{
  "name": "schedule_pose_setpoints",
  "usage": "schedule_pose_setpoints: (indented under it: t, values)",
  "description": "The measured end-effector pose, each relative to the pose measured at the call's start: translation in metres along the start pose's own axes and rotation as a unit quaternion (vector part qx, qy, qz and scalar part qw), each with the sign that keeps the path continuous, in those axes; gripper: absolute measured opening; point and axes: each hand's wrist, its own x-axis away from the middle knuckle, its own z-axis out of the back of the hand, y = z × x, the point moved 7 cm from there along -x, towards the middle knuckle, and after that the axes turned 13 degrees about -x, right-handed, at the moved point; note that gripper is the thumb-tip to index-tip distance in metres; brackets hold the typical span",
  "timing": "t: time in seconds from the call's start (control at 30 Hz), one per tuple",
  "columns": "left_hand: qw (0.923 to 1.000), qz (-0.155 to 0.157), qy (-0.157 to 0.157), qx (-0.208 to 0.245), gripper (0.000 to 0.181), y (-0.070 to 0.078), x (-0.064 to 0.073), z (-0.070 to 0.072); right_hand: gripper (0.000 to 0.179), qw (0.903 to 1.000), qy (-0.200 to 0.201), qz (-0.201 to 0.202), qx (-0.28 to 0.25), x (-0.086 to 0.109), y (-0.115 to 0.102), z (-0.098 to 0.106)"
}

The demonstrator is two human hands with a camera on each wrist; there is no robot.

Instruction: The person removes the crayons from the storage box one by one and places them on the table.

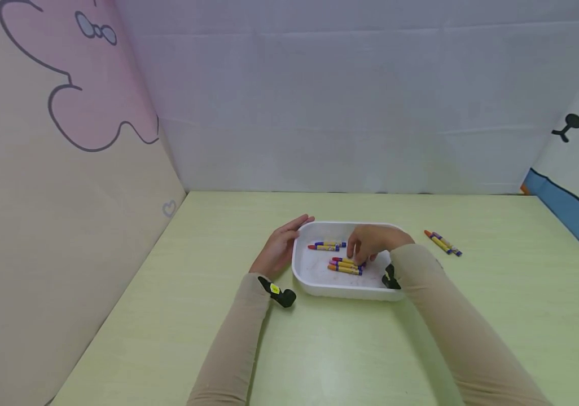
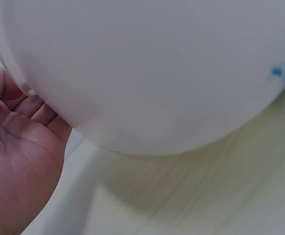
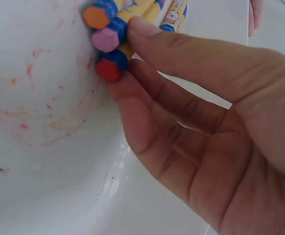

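A white tray [image 1: 350, 292] with several crayons in it rests on the table. My left hand [image 1: 276, 251] grips its left end, the thumb near the rim and the fingers against the outside; the left wrist view shows the palm [image 2: 22, 161] beside the tray wall [image 2: 157, 88]. Inside the tray, my right hand [image 1: 371, 241] pinches a red crayon [image 3: 109, 70] between thumb and fingers. Touching it lie a pink crayon [image 3: 106, 39] and an orange crayon [image 3: 97, 16], side by side. Farther back in the tray are a blue crayon [image 1: 330, 244] and a red-orange crayon [image 1: 323, 248].
Two more crayons, one red-tipped [image 1: 438, 242] and one purple [image 1: 449, 246], lie together on the table right of the tray. The pale wooden table [image 1: 330, 349] meets a white back wall [image 1: 320, 113] and printed side panels.
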Motion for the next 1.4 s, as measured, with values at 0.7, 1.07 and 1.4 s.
schedule_pose_setpoints:
  t: [0.7,1.07,1.4]
  values:
    - [0.9998,0.002,0.011,0.014,0.051,-0.001,-0.001,-0.001,0.012,0.9989,0.005,0.041,0.021,0.009,-0.006,0.011]
    - [0.9999,0.001,0.01,0.008,0.051,-0.001,-0.001,-0.001,0.019,0.9967,0.052,0.062,0.011,0.036,0.006,0.044]
    - [0.9998,0.004,0.009,0.015,0.05,-0.002,-0.001,-0.002,0.031,0.9888,0.126,0.079,-0.001,0.068,0.044,0.078]
